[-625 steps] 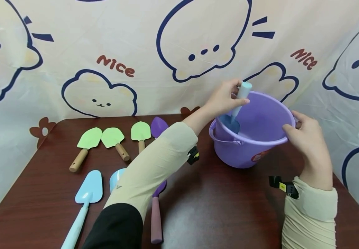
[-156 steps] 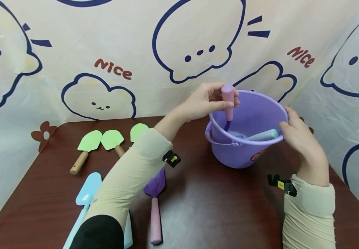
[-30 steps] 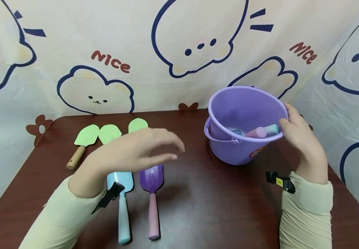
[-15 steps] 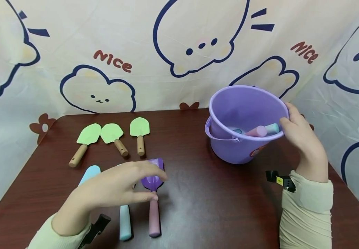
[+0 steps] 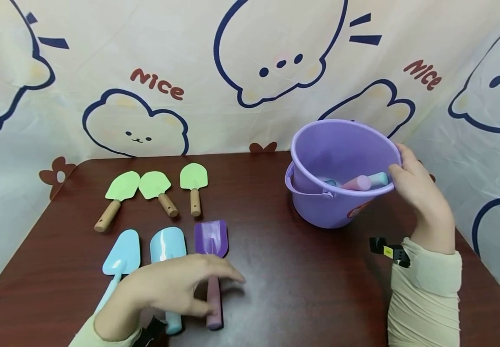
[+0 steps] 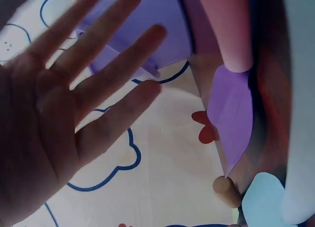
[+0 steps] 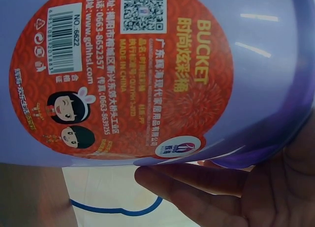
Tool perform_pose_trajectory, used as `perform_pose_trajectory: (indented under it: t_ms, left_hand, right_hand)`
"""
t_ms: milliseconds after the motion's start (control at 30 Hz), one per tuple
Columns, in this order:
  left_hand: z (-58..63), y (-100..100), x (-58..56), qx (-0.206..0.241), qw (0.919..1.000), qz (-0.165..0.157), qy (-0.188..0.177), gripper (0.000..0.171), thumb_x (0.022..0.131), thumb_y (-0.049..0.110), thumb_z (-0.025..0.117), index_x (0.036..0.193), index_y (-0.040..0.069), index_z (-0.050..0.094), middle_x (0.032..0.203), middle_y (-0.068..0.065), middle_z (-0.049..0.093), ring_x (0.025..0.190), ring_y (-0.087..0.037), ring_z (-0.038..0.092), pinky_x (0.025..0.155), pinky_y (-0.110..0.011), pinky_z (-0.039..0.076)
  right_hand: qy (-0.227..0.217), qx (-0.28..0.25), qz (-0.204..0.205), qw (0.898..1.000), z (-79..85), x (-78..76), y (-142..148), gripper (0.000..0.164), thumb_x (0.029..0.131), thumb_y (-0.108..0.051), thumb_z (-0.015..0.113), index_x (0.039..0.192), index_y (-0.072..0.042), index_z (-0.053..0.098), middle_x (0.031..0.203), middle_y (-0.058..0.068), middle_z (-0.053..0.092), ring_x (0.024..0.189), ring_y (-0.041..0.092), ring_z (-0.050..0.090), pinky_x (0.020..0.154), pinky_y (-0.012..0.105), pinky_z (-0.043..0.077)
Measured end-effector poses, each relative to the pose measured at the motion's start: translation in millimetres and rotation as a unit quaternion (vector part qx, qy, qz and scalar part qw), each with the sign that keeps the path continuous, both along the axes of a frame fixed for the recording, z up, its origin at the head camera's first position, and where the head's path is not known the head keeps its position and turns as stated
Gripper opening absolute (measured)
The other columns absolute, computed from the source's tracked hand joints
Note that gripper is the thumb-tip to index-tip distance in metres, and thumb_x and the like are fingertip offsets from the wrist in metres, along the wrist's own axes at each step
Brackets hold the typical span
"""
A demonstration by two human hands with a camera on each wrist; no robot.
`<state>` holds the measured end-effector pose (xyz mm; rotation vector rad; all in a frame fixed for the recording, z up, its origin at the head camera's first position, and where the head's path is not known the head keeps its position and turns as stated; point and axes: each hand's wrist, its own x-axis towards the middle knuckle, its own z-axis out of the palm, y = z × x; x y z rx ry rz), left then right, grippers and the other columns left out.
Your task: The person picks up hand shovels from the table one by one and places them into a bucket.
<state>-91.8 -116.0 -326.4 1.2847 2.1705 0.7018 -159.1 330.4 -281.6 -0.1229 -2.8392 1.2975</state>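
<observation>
In the head view my left hand [image 5: 176,284], thumb and fingers apart, hovers over the pink handle of a purple hand shovel [image 5: 211,236] on the table. The left wrist view shows the spread fingers [image 6: 118,52] holding nothing, beside the shovel's pink handle [image 6: 229,35]. My right hand [image 5: 423,193] grips the right rim of a purple bucket [image 5: 328,209], which tilts slightly. Inside the bucket lie a pink handle [image 5: 357,183] and a pale blue handle [image 5: 379,180]; their blades are mostly hidden. The bucket's red label [image 7: 123,74] fills much of the right wrist view.
Left of the purple shovel lie a square-ended blue shovel [image 5: 167,243] and a pointed blue trowel [image 5: 122,253]. Behind them is a row of green wooden-handled trowels [image 5: 123,185]. A printed curtain [image 5: 146,48] stands behind the brown table [image 5: 297,289].
Earlier my left hand lowered a blue-handled shovel, then a pink-handled purple one, into the bucket. Since then it has come back empty, down to the near purple shovel. My right hand stays on the rim.
</observation>
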Motion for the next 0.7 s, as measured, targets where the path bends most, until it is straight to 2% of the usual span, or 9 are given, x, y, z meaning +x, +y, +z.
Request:
perform_pose_trajectory:
  t_ms: [133,300,533,700]
  left_hand:
    - [-3.6,0,5.2,-0.044,0.9984,-0.025,-0.025,0.066,0.074,0.016,0.083,0.133,0.032,0.058,0.129,0.018,0.056,0.126,-0.005,0.048,0.099,-0.027,0.048]
    - [-8.1,1,6.9,-0.107,0.9941,-0.018,0.003,0.080,0.063,0.009,0.086,0.131,0.041,0.056,0.127,0.025,0.053,0.138,-0.016,0.040,0.102,-0.037,0.047]
    - [-13.0,5,3.1,-0.139,0.9894,-0.027,0.029,0.082,0.062,0.003,0.084,0.126,0.048,0.058,0.126,0.026,0.054,0.143,-0.029,0.036,0.107,-0.060,0.038]
    - [-17.0,6,1.0,-0.137,0.9901,-0.015,0.024,0.074,0.067,0.004,0.082,0.121,0.051,0.062,0.130,0.017,0.055,0.140,-0.026,0.039,0.106,-0.075,0.025]
  right_hand:
    - [-0.005,0.000,0.000,1.000,-1.0,0.7,0,0.063,0.103,-0.019,0.022,0.157,0.003,-0.004,0.157,0.037,0.017,0.136,0.053,0.027,0.110,0.073,0.021]
    - [-0.003,0.005,0.002,1.000,-0.4,0.0,1,0.063,0.103,-0.019,0.023,0.157,0.003,-0.003,0.156,0.037,0.018,0.137,0.053,0.027,0.110,0.074,0.021]
    - [-0.001,0.002,0.004,1.000,-1.8,1.0,0,0.064,0.103,-0.018,0.024,0.156,0.003,-0.003,0.155,0.038,0.019,0.135,0.053,0.028,0.109,0.074,0.021]
    - [0.006,0.000,0.004,1.000,-1.2,0.0,0,0.063,0.103,-0.018,0.024,0.156,0.004,-0.002,0.155,0.038,0.019,0.136,0.053,0.028,0.110,0.074,0.020]
